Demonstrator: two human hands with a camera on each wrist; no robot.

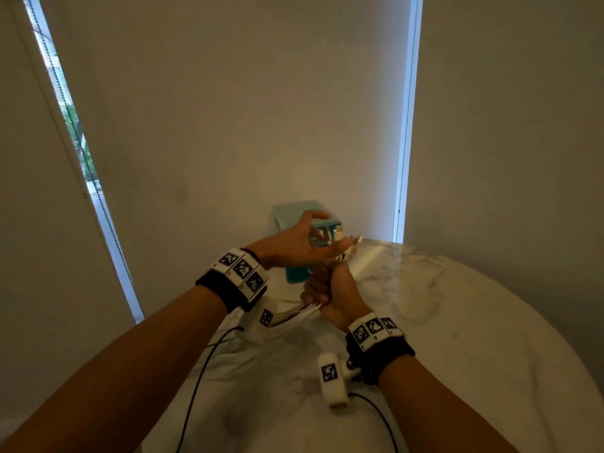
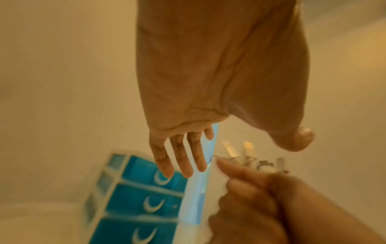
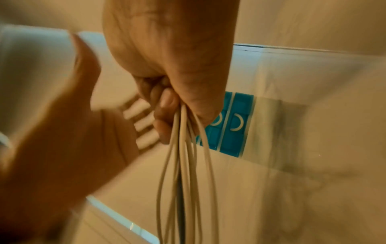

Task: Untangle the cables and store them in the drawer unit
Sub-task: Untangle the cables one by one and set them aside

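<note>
Several pale cables [image 3: 183, 165] are clenched in the right hand [image 1: 330, 294] above the worktop [image 1: 457, 322], plugs upward, apparently for sorting by the left hand [image 1: 294, 243], held wide and empty before the blue drawer unit [image 2: 142, 201].

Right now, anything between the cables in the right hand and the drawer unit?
Yes: the left hand, fingers straight, hovers in front of the drawer unit, above the right hand gripping the cables. The three drawer fronts in the left wrist view also look closed, though it is blurred.
</note>
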